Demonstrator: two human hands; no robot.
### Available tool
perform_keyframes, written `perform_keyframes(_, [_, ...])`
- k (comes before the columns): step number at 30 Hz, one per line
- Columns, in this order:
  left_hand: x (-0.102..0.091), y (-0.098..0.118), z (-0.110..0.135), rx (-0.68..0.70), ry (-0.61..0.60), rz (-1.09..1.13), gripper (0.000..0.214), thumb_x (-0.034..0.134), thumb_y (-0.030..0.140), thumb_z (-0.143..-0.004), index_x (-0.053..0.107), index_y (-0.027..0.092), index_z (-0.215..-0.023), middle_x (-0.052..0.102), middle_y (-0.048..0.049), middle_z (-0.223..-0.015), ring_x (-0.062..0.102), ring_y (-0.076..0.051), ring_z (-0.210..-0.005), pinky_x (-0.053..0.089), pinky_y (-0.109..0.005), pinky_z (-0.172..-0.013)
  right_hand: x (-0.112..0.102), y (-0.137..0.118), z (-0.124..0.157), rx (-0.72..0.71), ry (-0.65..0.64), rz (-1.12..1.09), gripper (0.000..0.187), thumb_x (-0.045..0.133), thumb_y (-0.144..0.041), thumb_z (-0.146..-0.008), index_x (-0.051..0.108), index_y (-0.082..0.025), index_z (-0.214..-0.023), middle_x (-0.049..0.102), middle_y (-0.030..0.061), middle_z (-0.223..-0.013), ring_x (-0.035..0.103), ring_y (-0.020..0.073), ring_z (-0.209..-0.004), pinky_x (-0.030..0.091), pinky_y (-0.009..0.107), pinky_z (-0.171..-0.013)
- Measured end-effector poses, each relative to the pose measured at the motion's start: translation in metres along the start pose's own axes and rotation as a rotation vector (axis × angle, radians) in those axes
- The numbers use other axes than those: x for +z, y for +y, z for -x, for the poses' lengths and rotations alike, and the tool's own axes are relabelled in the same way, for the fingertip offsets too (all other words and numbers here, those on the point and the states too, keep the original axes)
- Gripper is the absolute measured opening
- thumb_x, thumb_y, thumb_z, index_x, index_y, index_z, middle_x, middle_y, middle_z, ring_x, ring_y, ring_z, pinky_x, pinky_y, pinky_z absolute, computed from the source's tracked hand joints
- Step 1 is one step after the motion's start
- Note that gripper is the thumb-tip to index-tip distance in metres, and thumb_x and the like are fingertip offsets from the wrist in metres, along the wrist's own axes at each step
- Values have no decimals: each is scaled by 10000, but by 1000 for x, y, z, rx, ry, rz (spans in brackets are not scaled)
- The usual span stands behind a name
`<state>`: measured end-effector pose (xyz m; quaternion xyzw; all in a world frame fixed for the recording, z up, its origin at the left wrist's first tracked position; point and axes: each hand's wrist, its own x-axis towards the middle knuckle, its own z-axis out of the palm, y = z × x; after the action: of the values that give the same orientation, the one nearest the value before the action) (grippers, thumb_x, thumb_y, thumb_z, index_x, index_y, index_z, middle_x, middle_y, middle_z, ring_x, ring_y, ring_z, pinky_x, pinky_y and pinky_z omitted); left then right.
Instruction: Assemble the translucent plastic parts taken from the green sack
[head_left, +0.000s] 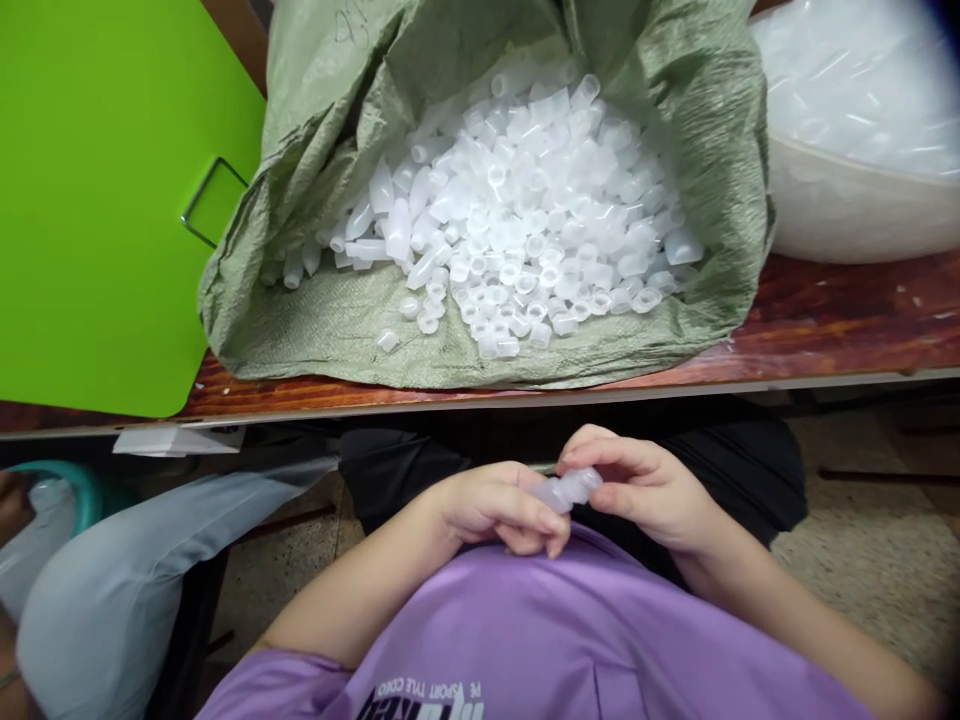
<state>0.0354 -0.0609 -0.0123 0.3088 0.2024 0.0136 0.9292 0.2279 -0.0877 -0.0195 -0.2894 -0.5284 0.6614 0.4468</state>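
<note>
Close to my purple shirt, above my lap, both hands meet at a small translucent white plastic tube (pixel 564 491). My left hand (pixel 504 508) is closed around its left part, the fingers curled under it. At the right end, the thumb and fingers of my right hand (pixel 628 478) pinch a ridged, ring-like portion; whether that is a separate piece I cannot tell. In front of me a green woven sack (pixel 337 325) lies open on the table. Inside it is a heap of translucent white plastic pieces (pixel 525 220), short rings and longer tapered tubes.
A bright green board (pixel 97 200) with a metal wire handle (pixel 196 205) lies left of the sack. At right, a big bag of clear plastic pieces (pixel 862 150) rests on the reddish wooden table (pixel 847 320). A co-worker's grey-clad leg (pixel 112 590) and a teal bucket (pixel 90 490) are lower left.
</note>
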Motion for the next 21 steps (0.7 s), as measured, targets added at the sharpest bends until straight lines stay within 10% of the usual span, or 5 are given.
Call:
perform_keyframes(12, [-23,-16,-6,-74,-343,137,497,544,585,-659,624,94,-635,282,41,-257,161,-72,-227,104,-246,-306,-12,-34,-1,-214,-261,678,355,534,-97,-834,622,-277,-1127,655,50,-1110,625,144,-990,519,244,-839])
perform_keyframes(21, [-13,-5,-4,-131,-139,-61,458,557,575,-720,548,121,-663,332,58,-346,236,-61,-307,144,-229,-357,-1,-22,-6,350,-29,752,464,424,-504,-865,638,-166,-630,615,18,-569,552,113,-501,428,221,-483])
